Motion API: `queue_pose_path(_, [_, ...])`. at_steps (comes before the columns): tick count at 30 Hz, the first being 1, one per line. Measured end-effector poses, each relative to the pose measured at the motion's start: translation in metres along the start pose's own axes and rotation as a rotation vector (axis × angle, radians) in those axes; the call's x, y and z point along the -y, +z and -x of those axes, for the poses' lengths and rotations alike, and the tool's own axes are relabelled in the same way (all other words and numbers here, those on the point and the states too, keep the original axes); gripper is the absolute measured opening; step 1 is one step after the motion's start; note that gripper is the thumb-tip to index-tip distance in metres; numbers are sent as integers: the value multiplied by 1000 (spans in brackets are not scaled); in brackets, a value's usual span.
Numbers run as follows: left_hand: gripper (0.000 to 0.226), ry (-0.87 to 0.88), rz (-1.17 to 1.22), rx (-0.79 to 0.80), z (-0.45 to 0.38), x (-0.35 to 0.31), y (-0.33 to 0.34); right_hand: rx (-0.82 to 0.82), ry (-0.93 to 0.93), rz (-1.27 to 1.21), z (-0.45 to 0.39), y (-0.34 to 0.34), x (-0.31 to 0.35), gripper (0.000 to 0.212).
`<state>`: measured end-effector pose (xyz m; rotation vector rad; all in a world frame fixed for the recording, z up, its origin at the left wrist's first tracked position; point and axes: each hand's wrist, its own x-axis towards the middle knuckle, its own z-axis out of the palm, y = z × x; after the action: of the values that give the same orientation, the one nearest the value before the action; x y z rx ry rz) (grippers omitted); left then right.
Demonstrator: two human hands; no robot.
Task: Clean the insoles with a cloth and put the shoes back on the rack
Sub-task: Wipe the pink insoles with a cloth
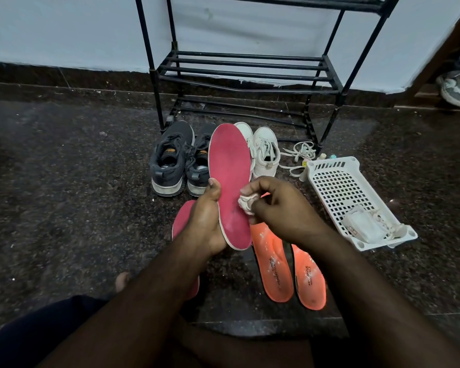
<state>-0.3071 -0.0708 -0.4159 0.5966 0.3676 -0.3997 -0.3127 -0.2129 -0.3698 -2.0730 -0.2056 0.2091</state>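
My left hand (206, 219) grips a pink insole (230, 168) by its lower edge and holds it up, toe pointing away. My right hand (276, 205) pinches a small bunched white cloth (246, 204) against the lower part of that insole. A second pink insole (182, 221) lies on the floor, mostly hidden under my left arm. Two orange insoles (272, 264) (310, 280) lie side by side under my right arm. A pair of dark grey sneakers (170, 160) and a pair of white sneakers (264, 150) stand in front of the black shoe rack (247, 73).
A white plastic basket (337, 181) with small white items lies tilted on the floor at the right, loose white laces (299, 155) beside it. Another person's shoe (457, 87) shows at the far right edge. The floor is dark speckled stone. My knee fills the lower left.
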Motion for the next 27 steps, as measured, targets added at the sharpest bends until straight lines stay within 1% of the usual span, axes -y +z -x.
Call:
queue_pose_path(1, [72,-6,-2,5,1,0,1,-15,-41,73,0,1,-1,21])
queue_pose_path(4, [69,-13,5,-15,1,0,2,-22,-233,395,4,7,1,19])
queue_pose_path(6, [67,-12,4,-37,0,0,0,29,-289,463,5,11,4,22])
queue_pose_path(9, [66,-7,0,-58,-2,1,-1,58,-250,418,6,13,7,30])
queue_pose_path(11, [65,-9,-6,-71,-1,1,0,33,-236,398,6,13,7,29])
queue_pose_path(14, [69,-19,-15,-101,0,2,2,42,-259,498,6,20,4,25])
queue_pose_path(16, [76,-31,-50,-130,-1,3,1,83,-225,589,7,26,5,23])
queue_pose_path(17, [78,-44,-56,-145,-2,4,-1,107,-200,612,8,29,6,27])
queue_pose_path(19, [75,-41,-54,-191,-3,3,0,161,-181,616,11,32,11,36])
queue_pose_path(22, [75,-33,-53,-186,-3,2,2,206,-121,542,13,25,16,24])
queue_pose_path(24, [74,-19,-35,-176,0,2,4,129,-97,448,11,18,13,21])
queue_pose_path(26, [71,11,1,-144,1,2,5,-14,-140,481,6,15,6,22])
queue_pose_path(27, [70,16,10,-134,2,2,4,-57,-165,522,3,16,3,24])
